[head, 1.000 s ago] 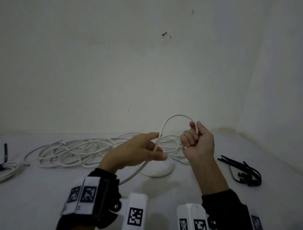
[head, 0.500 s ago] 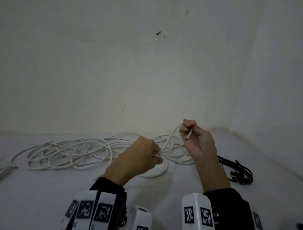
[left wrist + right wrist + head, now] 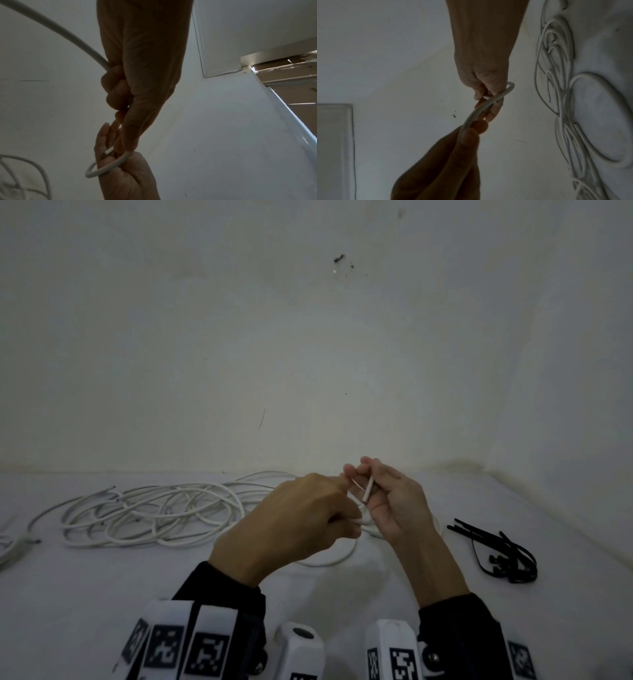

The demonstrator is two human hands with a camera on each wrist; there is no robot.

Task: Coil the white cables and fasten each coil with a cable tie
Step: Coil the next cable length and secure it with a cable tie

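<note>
A second ago I held one wide arch of white cable [image 3: 178, 510] up between my hands; now I have drawn it down into a tight little ring, my hands nearly touching above the pale sheeted surface [image 3: 445, 594], so I judge the first turn of the coil is only being set. Most of the cable still sprawls in loose, smooth, round loops to my left. My left hand [image 3: 298, 518] is clenched round the running length; my right hand [image 3: 387, 501] pinches the blunt cut end [image 3: 368, 490] (stiff, it juts straight). The thin black cable ties [image 3: 496, 553] lie heaped, untouched, on my right.
</note>
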